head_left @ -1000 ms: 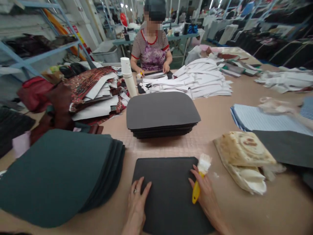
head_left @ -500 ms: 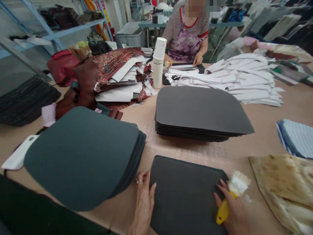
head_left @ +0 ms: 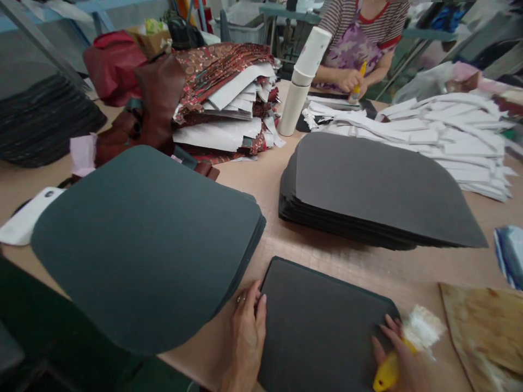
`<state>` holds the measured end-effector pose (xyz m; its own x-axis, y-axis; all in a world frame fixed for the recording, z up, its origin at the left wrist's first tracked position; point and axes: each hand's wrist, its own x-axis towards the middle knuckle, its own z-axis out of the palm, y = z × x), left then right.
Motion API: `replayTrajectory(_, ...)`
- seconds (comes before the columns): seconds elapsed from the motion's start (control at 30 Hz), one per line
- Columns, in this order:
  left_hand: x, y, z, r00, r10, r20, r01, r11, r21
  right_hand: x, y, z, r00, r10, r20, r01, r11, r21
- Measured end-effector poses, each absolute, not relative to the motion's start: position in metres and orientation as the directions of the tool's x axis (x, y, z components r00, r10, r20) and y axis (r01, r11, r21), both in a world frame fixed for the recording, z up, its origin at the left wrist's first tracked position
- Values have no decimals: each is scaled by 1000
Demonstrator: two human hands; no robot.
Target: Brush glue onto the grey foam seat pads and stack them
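Note:
A dark grey panel (head_left: 322, 326) lies flat at the front of the table, with a thin green rim showing along its far edge. My left hand (head_left: 247, 332) rests against its left edge, fingers stretched out and thumb touching the border. My right hand (head_left: 402, 351) holds a brush (head_left: 386, 373) with a yellow handle and white-coated bristles; its fingertips also touch the panel's right side. Left of my hands is a stack of dark green panels (head_left: 143, 245). Beyond them stands a stack of dark grey panels (head_left: 376, 190).
Patterned red pieces (head_left: 229, 71) are piled behind, beside stacked paper cups (head_left: 294, 109). White strips (head_left: 445, 130) spread at the far right. A stained cloth (head_left: 486, 332) lies at the right. Across the table a co-worker (head_left: 359, 49) holds a yellow-handled brush.
The view has tilted down and turned left. Both hands stay at the panel, whose green rim now shows more at the far edge. The co-worker's hands have come together around a brush.

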<state>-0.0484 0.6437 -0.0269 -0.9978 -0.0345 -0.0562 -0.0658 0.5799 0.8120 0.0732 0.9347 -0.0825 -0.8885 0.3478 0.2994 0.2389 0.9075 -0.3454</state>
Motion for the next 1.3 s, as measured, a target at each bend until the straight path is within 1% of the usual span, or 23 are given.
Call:
replayTrajectory(0.07, -48, 644, -28, -996, -55, -76, -94, 592, 800, 75, 936, -84, -888, 350, 297, 243, 907, -343)
replayTrajectory(0.17, -48, 644, -29, -997, -42, -69, -80, 613, 786, 76, 940, -90, -880, 352, 318, 240, 909, -341)
replayTrajectory(0.3, -50, 642, -28, -998, 13, -62, -39, 654, 756, 75, 944, -95, -873, 361, 329, 236, 901, -364)
replayTrajectory(0.43, -55, 641, -25, -996, 82, -39, 29, 692, 721, 71, 941, -89, -857, 384, 343, 242, 888, -390)
replayTrajectory(0.6, -56, 640, -27, -989, 143, 39, 133, 734, 666, 69, 932, -79, -860, 356, 365, 227, 908, -352)
replayTrajectory(0.73, -56, 640, -27, -988, 153, 27, 136, 761, 634, 69, 931, -79, -864, 366, 347, 251, 909, -333)
replayTrajectory(0.87, -58, 641, -25, -984, 175, 30, 155, 765, 626, 71, 936, -84, -876, 331, 352, 214, 919, -331)
replayTrajectory(0.93, -59, 641, -24, -983, 179, 46, 168, 765, 621, 72, 937, -85, -872, 337, 355, 216, 916, -339)
replayTrajectory(1.13, -60, 642, -25, -975, 189, 120, 222, 741, 634, 72, 931, -84, -857, 415, 305, 273, 868, -414)
replayTrajectory(1.23, -59, 649, -23, -957, 202, 208, 285, 787, 547, 71, 928, -82, -846, 425, 321, 270, 862, -429)
replayTrajectory(1.3, -59, 660, -20, -936, 245, 252, 342, 800, 494, 70, 927, -80, -845, 415, 337, 261, 870, -418)
